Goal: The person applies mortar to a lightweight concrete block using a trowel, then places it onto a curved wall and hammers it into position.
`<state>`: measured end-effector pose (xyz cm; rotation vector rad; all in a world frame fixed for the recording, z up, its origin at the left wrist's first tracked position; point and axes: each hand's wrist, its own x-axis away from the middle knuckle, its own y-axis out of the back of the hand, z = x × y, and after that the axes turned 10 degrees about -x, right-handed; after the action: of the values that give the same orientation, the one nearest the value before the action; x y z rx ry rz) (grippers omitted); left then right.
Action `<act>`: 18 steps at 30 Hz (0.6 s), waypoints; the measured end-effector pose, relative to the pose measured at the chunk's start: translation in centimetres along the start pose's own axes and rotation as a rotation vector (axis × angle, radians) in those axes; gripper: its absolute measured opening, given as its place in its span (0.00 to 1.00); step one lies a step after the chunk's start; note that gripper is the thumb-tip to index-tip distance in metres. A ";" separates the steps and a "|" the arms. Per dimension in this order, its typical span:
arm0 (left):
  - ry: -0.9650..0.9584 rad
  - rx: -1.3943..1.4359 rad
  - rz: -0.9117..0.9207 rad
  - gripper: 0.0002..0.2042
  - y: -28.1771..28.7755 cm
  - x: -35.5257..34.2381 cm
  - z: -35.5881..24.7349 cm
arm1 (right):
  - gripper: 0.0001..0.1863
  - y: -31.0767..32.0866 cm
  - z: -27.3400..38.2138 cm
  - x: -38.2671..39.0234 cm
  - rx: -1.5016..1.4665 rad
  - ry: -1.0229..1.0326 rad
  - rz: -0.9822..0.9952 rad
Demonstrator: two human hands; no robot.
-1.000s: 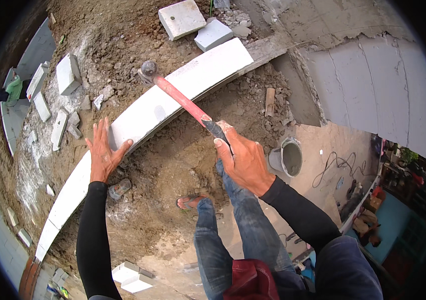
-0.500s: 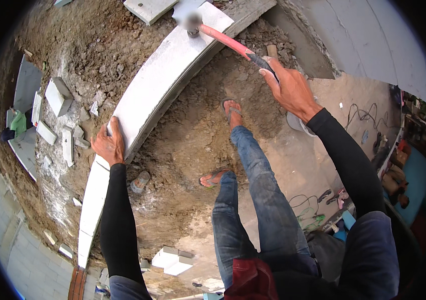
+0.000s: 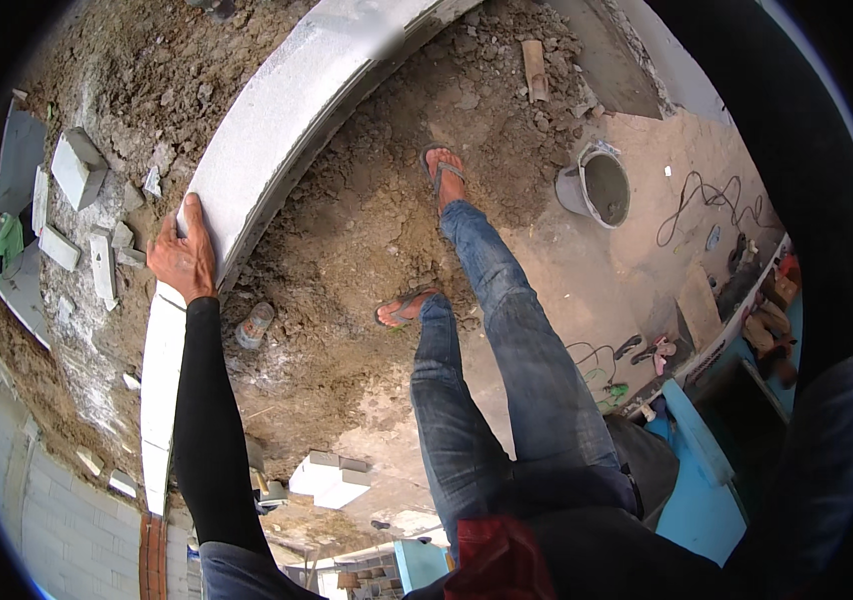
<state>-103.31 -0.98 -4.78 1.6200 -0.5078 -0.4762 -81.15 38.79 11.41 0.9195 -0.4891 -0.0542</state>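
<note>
My left hand point(image 3: 184, 255) rests on top of a low curved wall of white blocks point(image 3: 272, 110), near a joint between two blocks. Its thumb lies along the top, and the other fingers bend over the outer edge, gripping the white block. At the upper right my black-sleeved right arm point(image 3: 787, 110) reaches up past the picture's rim. My right hand is out of sight, and so is the hammer with the pink handle from the earlier frame.
Bare soil flanks the wall; my sandalled foot point(image 3: 444, 175) stands beside it. Near me are a clear jar point(image 3: 255, 325), a mortar bucket point(image 3: 587, 188), a cable point(image 3: 717, 210) and white blocks point(image 3: 330, 480). Outside lie loose blocks point(image 3: 79, 168); a person in green point(image 3: 9, 237) is farther off.
My right arm has swung up and right, taking my right hand out of view; the hammer is no longer seen. The view has shifted; my left hand stays on the wall.
</note>
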 end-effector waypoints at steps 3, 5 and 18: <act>0.017 -0.022 0.042 0.40 -0.1 -0.1 0.3 | 0.31 -22.8 -2.5 1.4 -0.079 -0.225 0.016; -0.002 -0.025 0.016 0.40 -0.3 0.0 0.5 | 0.38 -38.9 -6.8 3.0 -0.041 -0.457 0.053; 0.029 -0.059 0.125 0.44 -0.1 -0.5 0.8 | 0.44 -55.4 -12.6 4.9 -0.421 -0.743 -0.174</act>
<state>-104.17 -1.38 -4.94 1.5268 -0.5645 -0.3705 -62.51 13.06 -36.00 0.4993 -1.0370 -0.6502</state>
